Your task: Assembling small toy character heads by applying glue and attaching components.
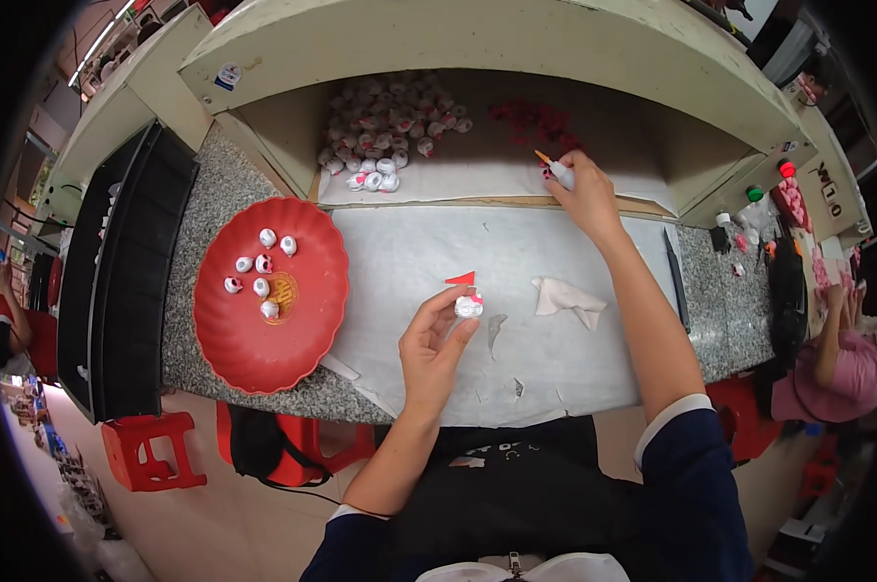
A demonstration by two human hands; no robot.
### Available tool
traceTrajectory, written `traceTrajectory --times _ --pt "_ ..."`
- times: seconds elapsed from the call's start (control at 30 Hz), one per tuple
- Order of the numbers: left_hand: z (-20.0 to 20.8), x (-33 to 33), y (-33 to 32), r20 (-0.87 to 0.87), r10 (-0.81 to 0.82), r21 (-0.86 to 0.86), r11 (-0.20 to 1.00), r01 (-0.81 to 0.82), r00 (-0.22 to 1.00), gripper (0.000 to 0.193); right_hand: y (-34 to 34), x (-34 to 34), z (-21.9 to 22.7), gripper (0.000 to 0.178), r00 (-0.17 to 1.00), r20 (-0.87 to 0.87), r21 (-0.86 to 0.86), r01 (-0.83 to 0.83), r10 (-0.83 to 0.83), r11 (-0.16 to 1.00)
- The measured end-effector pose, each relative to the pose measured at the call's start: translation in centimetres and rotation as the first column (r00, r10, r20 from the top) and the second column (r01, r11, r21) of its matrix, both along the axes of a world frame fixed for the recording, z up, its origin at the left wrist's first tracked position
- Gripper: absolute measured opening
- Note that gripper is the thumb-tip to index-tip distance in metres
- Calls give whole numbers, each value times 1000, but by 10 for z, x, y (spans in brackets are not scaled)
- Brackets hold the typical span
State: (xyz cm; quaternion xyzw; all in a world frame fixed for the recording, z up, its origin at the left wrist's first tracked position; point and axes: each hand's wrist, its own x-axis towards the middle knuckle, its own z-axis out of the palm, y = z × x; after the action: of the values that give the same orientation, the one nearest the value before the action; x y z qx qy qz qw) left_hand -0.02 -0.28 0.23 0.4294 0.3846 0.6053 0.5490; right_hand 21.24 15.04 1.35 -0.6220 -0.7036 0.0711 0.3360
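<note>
From afar I see the left hand [434,341] pinching 1 white figure [469,307] above the paper sheet [400,247], presumably leaving its top clear; the right hand [590,199] grips a white bottle [562,175] near red bits [531,118], orange nozzle [542,156] uncovered.

There are two hands, one left hand [434,344] and one right hand [586,199], with one white ball [469,307] and one small bottle [562,175] in them. I count one red plate [308,339] with seven little balls [261,287] on it, one crumpled cloth [569,299], one black bin [128,281] and two red stools [154,451] on the left side. The big pile of white balls [390,126] and the heap of pink bits [531,121] have too many to count.
</note>
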Motion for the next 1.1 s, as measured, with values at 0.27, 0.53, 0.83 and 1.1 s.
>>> traceTrajectory --times 0.27,0.53,0.83,1.1 --pt "0 -2 0 81 -8 -46 999 12 997 31 -34 -17 22 13 982 -184 -138 -57 31 989" --pt "-2 -1 -1 89 -52 -58 997 57 995 32 -140 -60 31 9 524 -850 -187 -379 44 906" --pt "-6 4 -1 -220 -29 115 992 55 975 30 -150 -65 11 10 375 -927 -196 -454 -14 869" --pt "-7 5 1 -323 -19 196 977 87 946 32 -150 -67 6 8 408 -913 -203 -449 -3 870"
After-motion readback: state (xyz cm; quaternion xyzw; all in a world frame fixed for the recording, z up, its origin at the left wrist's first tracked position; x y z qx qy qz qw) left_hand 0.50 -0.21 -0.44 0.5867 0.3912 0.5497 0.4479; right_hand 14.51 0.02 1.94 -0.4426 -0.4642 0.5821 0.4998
